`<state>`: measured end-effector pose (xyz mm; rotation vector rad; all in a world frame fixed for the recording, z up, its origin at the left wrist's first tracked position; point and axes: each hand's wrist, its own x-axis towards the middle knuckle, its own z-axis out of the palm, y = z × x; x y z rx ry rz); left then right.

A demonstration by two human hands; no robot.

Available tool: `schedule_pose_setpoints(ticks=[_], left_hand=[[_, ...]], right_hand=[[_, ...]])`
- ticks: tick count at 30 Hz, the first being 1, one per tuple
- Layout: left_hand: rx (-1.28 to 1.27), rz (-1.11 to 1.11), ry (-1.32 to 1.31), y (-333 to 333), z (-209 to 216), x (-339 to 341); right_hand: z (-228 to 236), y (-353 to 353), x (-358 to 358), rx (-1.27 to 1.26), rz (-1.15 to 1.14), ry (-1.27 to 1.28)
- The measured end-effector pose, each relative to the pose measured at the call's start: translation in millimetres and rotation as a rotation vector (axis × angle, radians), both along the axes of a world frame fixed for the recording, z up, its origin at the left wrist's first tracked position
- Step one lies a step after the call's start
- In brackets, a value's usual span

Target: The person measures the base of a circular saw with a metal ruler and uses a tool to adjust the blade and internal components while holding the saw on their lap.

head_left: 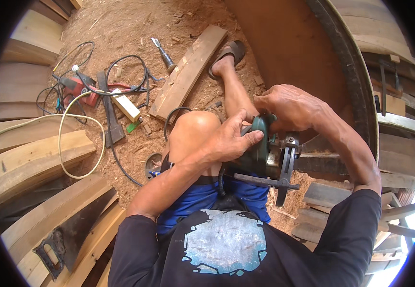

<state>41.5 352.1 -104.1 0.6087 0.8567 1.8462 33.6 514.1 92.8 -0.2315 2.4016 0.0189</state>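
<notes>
Sawdust-strewn ground (121,28) beneath; at 3 o'clock from centre, green power tool (261,146), gripped by half-closed left hand (231,137), with curled right hand (291,107) at its 1 o'clock, hold unclear; apparently mid-adjustment, calling for steadiness.

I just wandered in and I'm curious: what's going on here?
A seated person is handling a green power tool. Their left hand grips it; the right hand is bent close beside it, fingertips hidden. Ahead, a chisel lies by a plank on the shavings-strewn ground.
</notes>
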Motion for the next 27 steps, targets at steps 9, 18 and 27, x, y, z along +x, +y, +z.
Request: schedule_pose_setpoints(ticks=[9, 18, 27], left_hand=[[-0.084, 0.072, 0.032, -6.6, 2.5, 4.5], [-0.158, 0.014, 0.273, -9.6, -3.5, 1.4], [-0.06, 0.016, 0.151, -11.2, -7.1, 2.2]], right_hand=[[-10.2, 8.3, 3.2, -0.155, -0.003, 0.033], [-12.2, 16.7, 7.2, -0.323, -0.132, 0.005], [-2.8, 15.6, 11.2, -0.272, 0.048, 0.139]])
